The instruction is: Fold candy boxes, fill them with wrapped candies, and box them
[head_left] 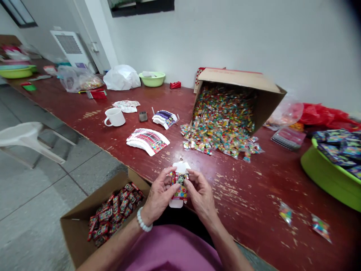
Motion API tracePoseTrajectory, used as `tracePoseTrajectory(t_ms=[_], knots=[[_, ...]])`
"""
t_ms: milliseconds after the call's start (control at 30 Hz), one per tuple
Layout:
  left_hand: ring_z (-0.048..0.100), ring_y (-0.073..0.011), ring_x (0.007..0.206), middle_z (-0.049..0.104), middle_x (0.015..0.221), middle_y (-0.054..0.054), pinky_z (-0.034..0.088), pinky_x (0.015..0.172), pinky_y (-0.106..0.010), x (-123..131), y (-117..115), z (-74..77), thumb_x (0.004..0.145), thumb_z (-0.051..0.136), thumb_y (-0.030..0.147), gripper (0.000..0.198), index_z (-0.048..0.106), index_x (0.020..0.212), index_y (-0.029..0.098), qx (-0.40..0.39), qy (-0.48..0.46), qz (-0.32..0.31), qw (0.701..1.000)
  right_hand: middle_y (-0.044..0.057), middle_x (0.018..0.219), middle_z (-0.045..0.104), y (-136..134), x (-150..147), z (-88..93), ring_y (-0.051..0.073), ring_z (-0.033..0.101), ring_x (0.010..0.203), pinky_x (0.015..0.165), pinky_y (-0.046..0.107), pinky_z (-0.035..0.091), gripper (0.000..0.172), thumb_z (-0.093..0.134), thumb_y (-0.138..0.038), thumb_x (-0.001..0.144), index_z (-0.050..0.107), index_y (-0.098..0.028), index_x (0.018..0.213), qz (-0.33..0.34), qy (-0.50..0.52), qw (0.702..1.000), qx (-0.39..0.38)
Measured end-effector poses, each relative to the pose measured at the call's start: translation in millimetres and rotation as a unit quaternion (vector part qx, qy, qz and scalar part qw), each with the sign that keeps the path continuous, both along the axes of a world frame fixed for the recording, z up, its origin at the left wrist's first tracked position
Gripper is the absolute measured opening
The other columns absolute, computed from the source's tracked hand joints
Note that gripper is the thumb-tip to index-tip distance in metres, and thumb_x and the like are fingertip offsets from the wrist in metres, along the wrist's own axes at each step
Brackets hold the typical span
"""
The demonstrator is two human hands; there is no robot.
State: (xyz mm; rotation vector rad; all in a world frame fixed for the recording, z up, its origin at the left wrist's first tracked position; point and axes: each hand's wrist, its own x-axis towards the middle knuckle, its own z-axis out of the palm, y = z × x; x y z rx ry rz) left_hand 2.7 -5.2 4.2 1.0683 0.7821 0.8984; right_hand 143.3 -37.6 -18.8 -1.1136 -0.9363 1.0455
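Observation:
Between my two hands is a small printed candy box [180,188], red and colourful, its white end flaps standing out at top and bottom. My left hand [162,190] grips its left side with thumb on the printed face, and a pale bead bracelet circles that wrist. On the right side, my right hand [201,192] pinches the same box with thumb and fingers. Just beyond lies a fanned stack of flat red-and-white cartons [148,141]. Wrapped candies [220,131] spill from a tipped cardboard box [267,109] farther off.
At lower left, an open carton [70,229] holds many filled red boxes [115,210]. A white mug [115,117] and purple flat cartons [165,118] stand on the red table [242,188]. Right: a green basin [324,177] of dark packs and two loose candy packets [285,213].

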Motion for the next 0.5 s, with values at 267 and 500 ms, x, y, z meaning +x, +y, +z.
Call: tracePoseTrajectory(t_ms=[267,500], knots=[[0.061,-0.0127,0.07,0.067,0.086,-0.002,0.048,0.064,-0.023,-6.9,4.4,5.1,0.084,0.068,0.033,0.029,0.057,0.108,0.019,-0.038,0.026,-0.077,0.996,0.002,0.076,0.069,2.5,25.2,13.6,0.016,0.06,0.071,0.071,0.028,0.047,0.022,0.071,-0.039,0.081,0.072,-0.018,0.08,0.051,-0.039,0.996,-0.06],[0.061,-0.0137,0.077,0.068,0.09,-0.004,0.048,0.071,-0.025,-5.7,2.9,2.4,0.086,0.065,0.033,0.022,0.062,0.103,0.018,0.008,0.043,-0.069,0.997,0.0,0.077,0.069,4.1,25.8,22.0,0.015,0.062,0.069,0.068,0.027,0.049,0.034,0.081,-0.037,0.07,0.07,-0.021,0.098,0.074,0.04,0.994,-0.068]])
